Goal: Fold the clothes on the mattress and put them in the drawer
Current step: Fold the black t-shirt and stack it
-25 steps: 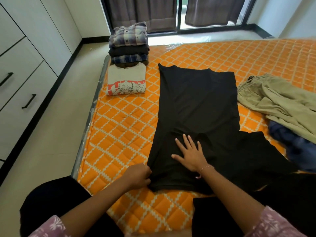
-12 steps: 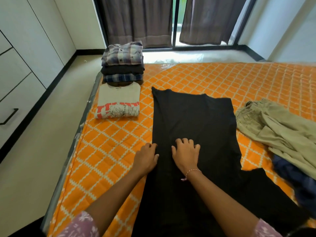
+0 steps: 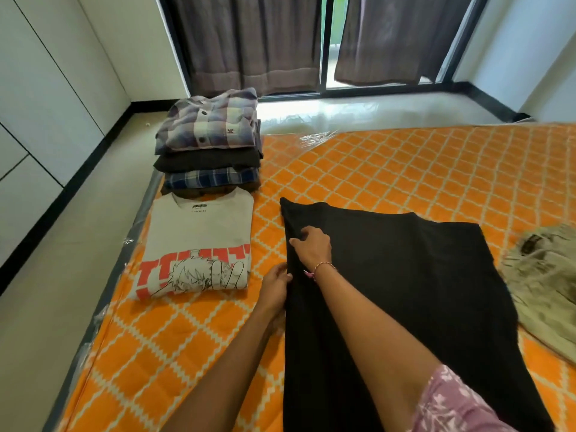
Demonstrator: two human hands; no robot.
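**Both hands at the left edge of the black garment**

Head view: A black garment (image 3: 405, 291) lies spread flat on the orange quilted mattress (image 3: 405, 169), running from the near edge up toward the middle. The right hand (image 3: 313, 249) rests on the cloth close to its far left corner, fingers (image 3: 300, 241) curled and pinching a fold at the garment's left edge. The left hand (image 3: 276, 286) sits just nearer along the same edge, its fingers curled against the cloth's border; whether they actually grip it cannot be told. A pink thread bracelet (image 3: 322, 268) circles the right wrist.

Just left of the garment, near the mattress's left edge, lies a folded grey T-shirt (image 3: 201, 232) with a red and black cartoon print. Beyond it, at the far left corner, stands a stack of folded shirts (image 3: 212, 154) topped by a pale plaid one. At the right edge a crumpled khaki garment (image 3: 542, 285) lies just beside the black cloth. Dark curtains (image 3: 249, 42) hang behind, and white cabinet fronts (image 3: 37, 88) line the left wall.
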